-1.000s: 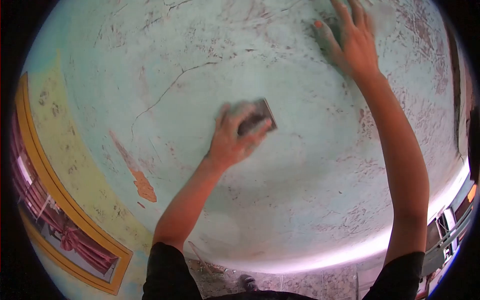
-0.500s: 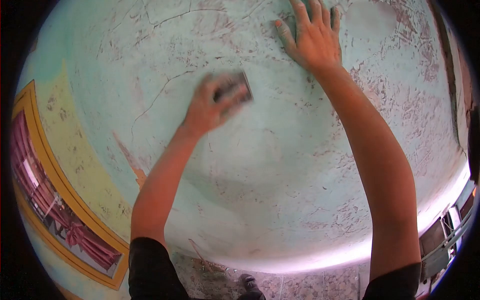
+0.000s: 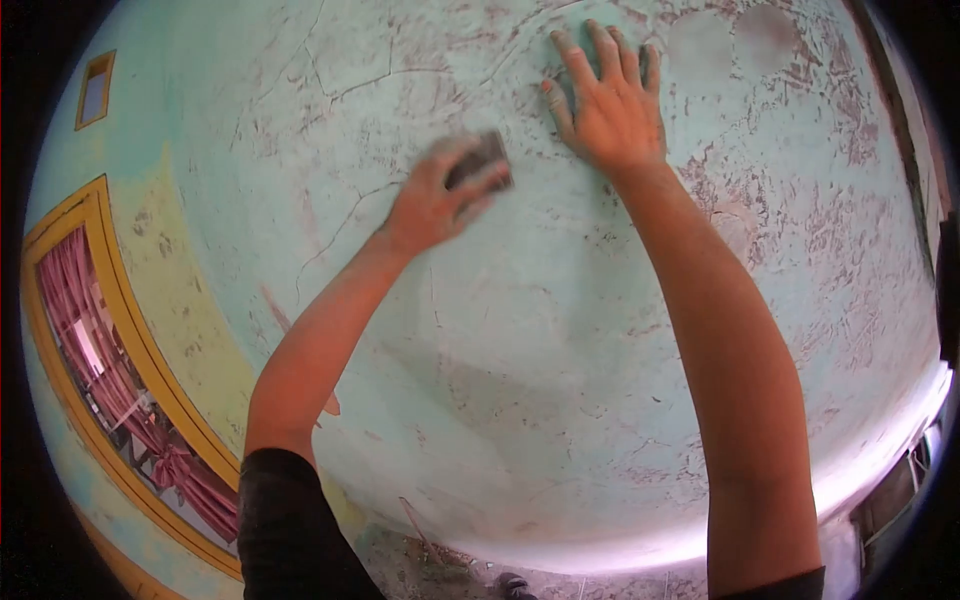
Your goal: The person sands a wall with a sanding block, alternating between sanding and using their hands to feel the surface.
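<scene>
My left hand (image 3: 424, 208) grips a dark, rectangular sanding block (image 3: 482, 162) against the pale green wall (image 3: 500, 330). Both the hand and the block are blurred by motion. Up and to the right of the block, my right hand (image 3: 612, 115) rests flat on the wall with its fingers spread, holding nothing. Dust coats its fingertips. Thin cracks and rough brownish patches where paint has come off mark the wall around both hands, while the area beneath the block looks smoother.
At left is a yellow-framed window (image 3: 105, 270) with a tied pink curtain (image 3: 165, 465); a small framed opening (image 3: 95, 92) sits above it. Debris lies on the floor (image 3: 400, 560) along the wall's foot, near my shoe (image 3: 515, 585). A dark vertical edge (image 3: 895, 130) bounds the wall at right.
The view has tilted upward and turned left, bringing the small opening into sight. The sanding block has shifted slightly across the wall in my left hand. My right hand stays spread on the wall.
</scene>
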The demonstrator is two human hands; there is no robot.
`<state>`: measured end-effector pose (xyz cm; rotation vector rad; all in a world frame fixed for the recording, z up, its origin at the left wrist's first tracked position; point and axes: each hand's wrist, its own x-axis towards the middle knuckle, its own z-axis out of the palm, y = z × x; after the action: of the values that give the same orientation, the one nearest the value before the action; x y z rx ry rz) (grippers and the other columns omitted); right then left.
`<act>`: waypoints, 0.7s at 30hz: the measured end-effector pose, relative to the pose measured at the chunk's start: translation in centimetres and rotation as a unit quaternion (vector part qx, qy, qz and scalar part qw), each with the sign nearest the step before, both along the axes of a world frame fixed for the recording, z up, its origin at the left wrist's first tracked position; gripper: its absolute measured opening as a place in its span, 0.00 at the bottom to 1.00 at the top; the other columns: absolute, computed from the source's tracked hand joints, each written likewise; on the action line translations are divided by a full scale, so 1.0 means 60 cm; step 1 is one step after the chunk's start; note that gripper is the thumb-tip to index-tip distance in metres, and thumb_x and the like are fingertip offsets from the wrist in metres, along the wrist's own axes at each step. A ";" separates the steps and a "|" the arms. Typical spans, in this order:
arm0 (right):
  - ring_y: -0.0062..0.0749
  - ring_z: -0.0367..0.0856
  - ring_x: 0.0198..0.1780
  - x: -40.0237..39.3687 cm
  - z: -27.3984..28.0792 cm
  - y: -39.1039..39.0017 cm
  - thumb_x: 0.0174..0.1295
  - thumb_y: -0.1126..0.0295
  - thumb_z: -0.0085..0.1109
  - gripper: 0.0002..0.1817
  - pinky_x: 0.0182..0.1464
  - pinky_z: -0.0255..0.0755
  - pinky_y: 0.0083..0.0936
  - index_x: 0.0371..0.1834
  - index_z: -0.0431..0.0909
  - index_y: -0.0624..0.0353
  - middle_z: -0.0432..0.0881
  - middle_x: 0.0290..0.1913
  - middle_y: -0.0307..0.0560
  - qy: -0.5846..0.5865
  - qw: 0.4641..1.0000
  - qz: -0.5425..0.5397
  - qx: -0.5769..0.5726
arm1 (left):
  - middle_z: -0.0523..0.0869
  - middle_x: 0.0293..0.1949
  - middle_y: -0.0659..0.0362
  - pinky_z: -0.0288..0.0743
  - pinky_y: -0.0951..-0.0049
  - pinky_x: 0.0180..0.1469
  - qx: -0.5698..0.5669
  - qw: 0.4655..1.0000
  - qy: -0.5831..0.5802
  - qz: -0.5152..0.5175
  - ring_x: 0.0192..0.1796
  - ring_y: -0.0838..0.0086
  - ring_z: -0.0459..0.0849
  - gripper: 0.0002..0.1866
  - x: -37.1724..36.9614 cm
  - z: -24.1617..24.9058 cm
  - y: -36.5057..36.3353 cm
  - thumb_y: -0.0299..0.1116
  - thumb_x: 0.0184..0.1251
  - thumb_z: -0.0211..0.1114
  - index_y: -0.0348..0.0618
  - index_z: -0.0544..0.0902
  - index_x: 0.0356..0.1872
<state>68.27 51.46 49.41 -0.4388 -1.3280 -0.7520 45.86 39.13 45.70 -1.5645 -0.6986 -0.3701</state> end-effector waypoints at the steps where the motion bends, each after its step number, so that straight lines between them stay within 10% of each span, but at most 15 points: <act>1: 0.43 0.54 0.72 0.000 -0.001 0.000 0.66 0.51 0.45 0.26 0.73 0.41 0.55 0.67 0.63 0.42 0.61 0.69 0.48 0.000 1.000 -0.004 -0.006 | 0.66 0.63 0.51 0.68 0.59 0.64 -0.045 0.999 0.018 0.004 0.64 0.53 0.68 0.31 0.004 -0.004 0.002 0.33 0.55 0.70 0.64 0.73 0.63; 6: 0.42 0.54 0.72 0.002 -0.003 -0.004 0.66 0.52 0.46 0.26 0.73 0.42 0.56 0.67 0.63 0.43 0.60 0.69 0.49 0.003 1.000 0.011 -0.011 | 0.67 0.61 0.47 0.70 0.58 0.60 0.105 0.980 -0.168 -0.022 0.60 0.50 0.71 0.31 -0.033 0.112 -0.008 0.35 0.58 0.68 0.63 0.70 0.64; 9: 0.43 0.55 0.71 0.007 -0.002 -0.006 0.65 0.52 0.47 0.27 0.72 0.42 0.56 0.66 0.63 0.44 0.61 0.69 0.49 0.001 1.000 0.015 -0.009 | 0.68 0.61 0.48 0.69 0.59 0.60 0.162 0.971 -0.173 -0.042 0.60 0.51 0.71 0.31 -0.013 0.108 0.005 0.34 0.57 0.68 0.60 0.70 0.64; 12: 0.43 0.57 0.71 0.009 0.001 -0.004 0.64 0.52 0.48 0.27 0.72 0.43 0.56 0.66 0.64 0.45 0.62 0.68 0.50 -0.002 1.000 0.027 -0.007 | 0.70 0.60 0.51 0.69 0.59 0.61 -0.014 0.999 0.033 -0.023 0.59 0.55 0.72 0.32 0.041 0.048 0.020 0.35 0.53 0.71 0.61 0.72 0.62; 21: 0.41 0.57 0.70 0.012 -0.008 -0.007 0.64 0.52 0.50 0.27 0.73 0.42 0.55 0.67 0.64 0.39 0.63 0.68 0.47 -0.004 0.999 0.031 -0.013 | 0.68 0.60 0.49 0.66 0.60 0.63 0.128 0.987 -0.089 -0.026 0.61 0.54 0.70 0.34 0.028 0.086 -0.002 0.36 0.59 0.69 0.46 0.64 0.66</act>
<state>68.98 51.05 48.93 -0.4136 -1.3539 -0.6877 47.54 38.99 50.86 -1.3190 -0.7168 -0.6200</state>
